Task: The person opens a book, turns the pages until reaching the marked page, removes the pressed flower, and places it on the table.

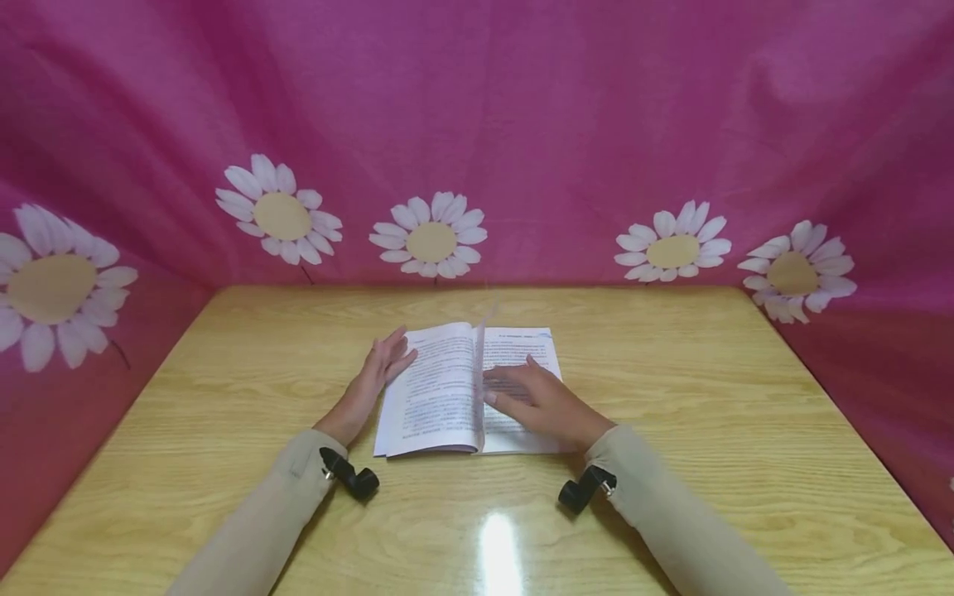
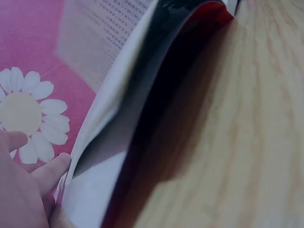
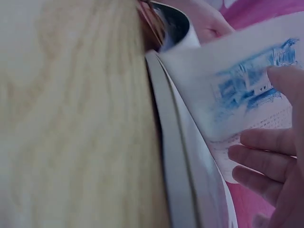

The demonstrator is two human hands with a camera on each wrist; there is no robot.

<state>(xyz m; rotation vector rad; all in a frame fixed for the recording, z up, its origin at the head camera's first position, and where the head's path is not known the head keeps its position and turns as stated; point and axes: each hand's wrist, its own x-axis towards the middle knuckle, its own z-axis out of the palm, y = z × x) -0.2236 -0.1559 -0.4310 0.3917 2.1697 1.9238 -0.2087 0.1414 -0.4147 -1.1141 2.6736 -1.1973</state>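
OK, has book (image 1: 440, 389) open on table (image 1: 671, 372); w/ relaxed L hand (image 1: 373, 372), touches book's L edge, gripping nothing; w/ R hand (image 1: 540, 401) fanned over book's R side, reaches upright pg (image 3: 199, 90) mid-book, likewise gripping nothing.

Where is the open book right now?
In the head view, the open book lies centrally on the table, left hand at its left edge, right hand over its right half.
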